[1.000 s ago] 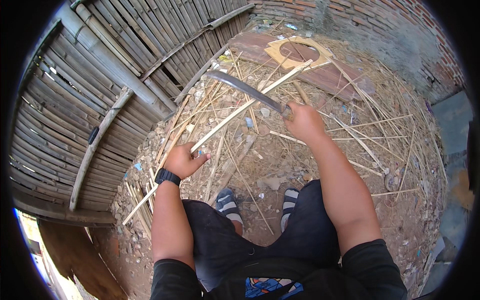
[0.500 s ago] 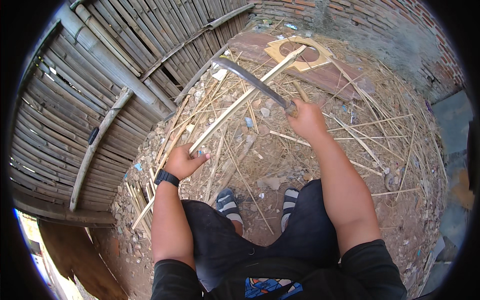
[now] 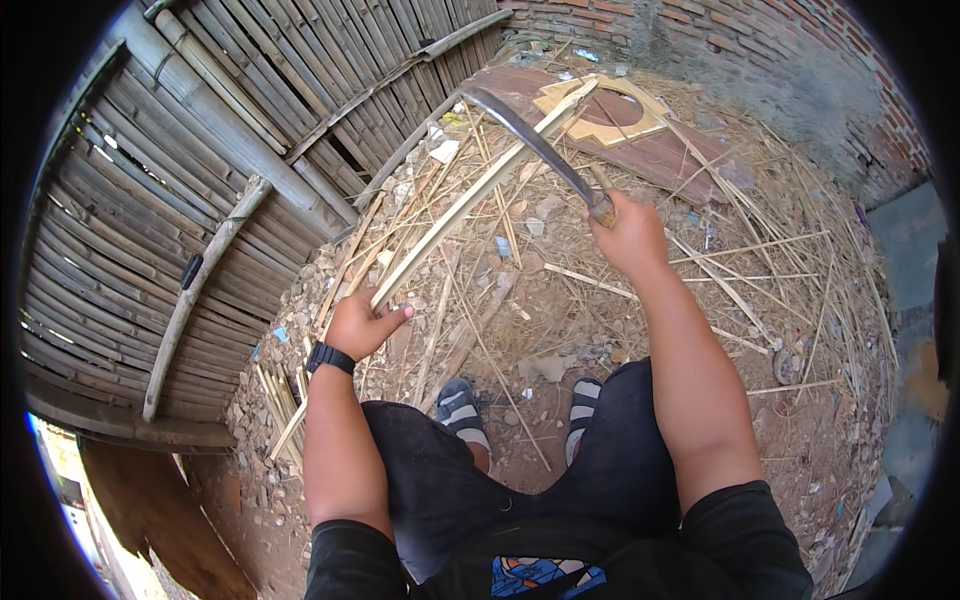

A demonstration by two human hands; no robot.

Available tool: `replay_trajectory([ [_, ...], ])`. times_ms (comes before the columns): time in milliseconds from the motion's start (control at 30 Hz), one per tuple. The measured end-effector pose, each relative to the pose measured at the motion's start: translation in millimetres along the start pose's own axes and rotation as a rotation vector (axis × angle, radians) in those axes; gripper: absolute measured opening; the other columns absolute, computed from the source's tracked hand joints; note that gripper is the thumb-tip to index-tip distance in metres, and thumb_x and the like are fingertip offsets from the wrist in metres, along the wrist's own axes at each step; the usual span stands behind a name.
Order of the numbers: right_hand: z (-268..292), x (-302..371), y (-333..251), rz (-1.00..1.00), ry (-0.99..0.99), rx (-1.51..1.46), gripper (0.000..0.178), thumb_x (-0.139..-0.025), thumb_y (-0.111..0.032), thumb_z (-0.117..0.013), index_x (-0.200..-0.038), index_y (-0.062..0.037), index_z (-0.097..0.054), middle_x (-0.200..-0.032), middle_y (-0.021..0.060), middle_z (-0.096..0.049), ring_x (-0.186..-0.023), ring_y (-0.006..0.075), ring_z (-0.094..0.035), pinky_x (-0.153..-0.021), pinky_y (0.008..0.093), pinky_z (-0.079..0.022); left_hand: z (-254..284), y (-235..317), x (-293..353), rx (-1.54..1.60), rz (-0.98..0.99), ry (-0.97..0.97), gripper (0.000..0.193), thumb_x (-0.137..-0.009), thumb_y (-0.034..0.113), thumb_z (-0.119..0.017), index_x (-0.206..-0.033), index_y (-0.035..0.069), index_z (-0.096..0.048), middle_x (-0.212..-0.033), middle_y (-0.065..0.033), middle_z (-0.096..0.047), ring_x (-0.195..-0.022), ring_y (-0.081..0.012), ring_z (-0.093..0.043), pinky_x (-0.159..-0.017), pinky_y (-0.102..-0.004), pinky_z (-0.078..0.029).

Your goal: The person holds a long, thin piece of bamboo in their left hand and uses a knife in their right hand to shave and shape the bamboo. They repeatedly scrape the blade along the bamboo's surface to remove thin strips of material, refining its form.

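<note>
A long pale bamboo strip (image 3: 463,206) slants up and to the right, its lower part in the closed grip of my left hand (image 3: 362,324). The strip's tail shows below that wrist, which wears a black watch. My right hand (image 3: 630,236) is wrapped round the handle of a machete (image 3: 540,147) with a dark, curved blade. The blade points up and left and crosses over the strip near its far end. Whether the edge touches the strip, I cannot tell.
Straw, stones and loose bamboo slivers (image 3: 700,275) cover the ground before my sandalled feet. Farther off lies a brown board (image 3: 690,165) with a yellowish cut-out panel (image 3: 550,100) on it. A bamboo wall (image 3: 230,275) stands left, a brick wall (image 3: 720,60) behind. Strips (image 3: 280,395) are bundled beside my left forearm.
My right hand has shifted slightly right and down, and the machete blade has swung right, nearer the strip's far end. The strip has tipped slightly left; my left hand keeps its grip.
</note>
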State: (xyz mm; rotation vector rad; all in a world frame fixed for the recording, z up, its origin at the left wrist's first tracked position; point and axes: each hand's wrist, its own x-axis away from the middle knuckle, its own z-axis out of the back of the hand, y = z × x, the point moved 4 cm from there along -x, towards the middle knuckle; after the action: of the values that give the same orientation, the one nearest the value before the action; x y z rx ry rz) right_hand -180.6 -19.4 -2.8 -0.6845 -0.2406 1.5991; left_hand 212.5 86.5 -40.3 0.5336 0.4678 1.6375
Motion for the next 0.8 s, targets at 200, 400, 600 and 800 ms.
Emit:
replay_trajectory([
  [200,-20,24,-45,0.444,-0.157,0.147,0.027,-0.078,-0.023,-0.078,-0.097,-0.0084,-0.066,-0.08,0.0167,-0.07,-0.079,0.0378,-0.069,-0.072,0.0475,-0.054,-17,10,-2,0.126,-0.068,-0.048,0.044,-0.081,0.041,-0.084,-0.077,0.003,-0.062,-0.061,-0.0015,-0.056,-0.056,-0.0122,-0.051,-0.054,-0.0315,-0.044],
  [400,-5,-6,1,0.115,-0.012,-0.013,0.033,-0.082,-0.026,-0.075,-0.109,-0.0085,-0.068,-0.081,0.0152,-0.071,-0.08,0.0368,-0.07,-0.074,0.0467,-0.055,4,5,2,-0.035,-0.072,0.059,0.045,-0.079,0.043,-0.085,-0.086,0.002,-0.068,-0.061,-0.0052,-0.059,-0.054,-0.0158,-0.055,-0.055,-0.0323,-0.046],
  [600,-1,-2,16,0.01,0.0,-0.017,0.043,-0.085,-0.031,-0.075,-0.121,-0.0092,-0.068,-0.081,0.0191,-0.07,-0.083,0.038,-0.07,-0.076,0.0462,-0.055,3,10,2,-0.092,-0.035,-0.033,0.044,-0.08,0.043,-0.083,-0.088,0.002,-0.069,-0.064,-0.0064,-0.062,-0.056,-0.0189,-0.058,-0.057,-0.036,-0.048],
  [800,-13,20,-44,0.393,-0.337,0.18,0.034,-0.084,-0.032,-0.076,-0.109,-0.0099,-0.07,-0.082,0.0186,-0.071,-0.083,0.0373,-0.07,-0.077,0.0449,-0.055,-5,19,5,-0.037,-0.096,0.005,0.044,-0.082,0.042,-0.082,-0.088,0.001,-0.068,-0.064,-0.0084,-0.061,-0.056,-0.0203,-0.057,-0.057,-0.0372,-0.048],
])
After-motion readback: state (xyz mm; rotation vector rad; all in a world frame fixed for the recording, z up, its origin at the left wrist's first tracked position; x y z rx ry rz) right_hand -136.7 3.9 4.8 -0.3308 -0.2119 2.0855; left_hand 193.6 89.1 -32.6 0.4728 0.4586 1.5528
